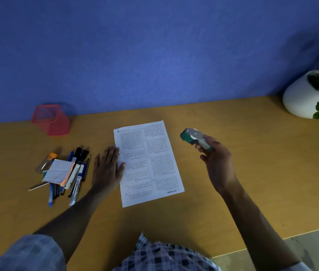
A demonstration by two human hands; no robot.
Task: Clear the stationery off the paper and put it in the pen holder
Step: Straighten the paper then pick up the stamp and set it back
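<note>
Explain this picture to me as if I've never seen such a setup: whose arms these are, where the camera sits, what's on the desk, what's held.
There is no machine here: a person wears a camera on the head, looking down at their own hands. The left hand lies flat on the edge of a printed paper. The right hand holds a green stapler above the desk. A pile of pens lies left of the paper, and a red pen holder stands by the wall, with a potted plant far right.

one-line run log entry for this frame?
left hand: flat on paper edge | right hand: holding green stapler off desk | pen holder: empty | pens: piled beside paper
</note>
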